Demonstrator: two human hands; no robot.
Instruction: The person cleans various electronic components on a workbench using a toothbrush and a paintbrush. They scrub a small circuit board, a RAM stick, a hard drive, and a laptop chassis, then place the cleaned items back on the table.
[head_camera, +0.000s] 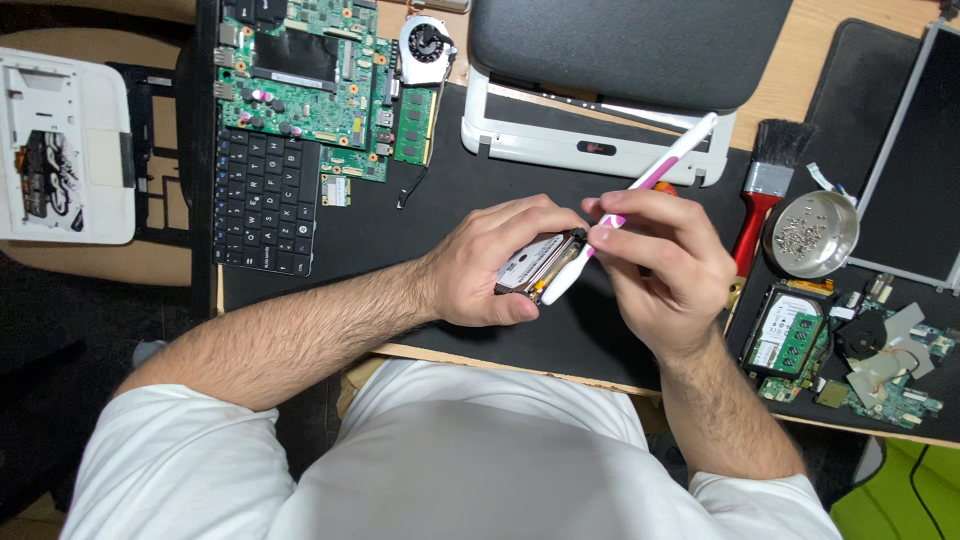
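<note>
Fingers (505, 215) of left hand (490, 265) clasp hard drive (535, 262) by edges: rigid, dense, probably shock-sensitive. Right hand (655, 265) pinches toothbrush (640, 185).

Both hands (600, 262) meet mid-table (fingers (540, 222) curled).

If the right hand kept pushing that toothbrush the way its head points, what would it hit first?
Most likely the hard drive held in the left hand: the brush tip of the toothbrush in the right hand already seems to touch its edge.
</note>
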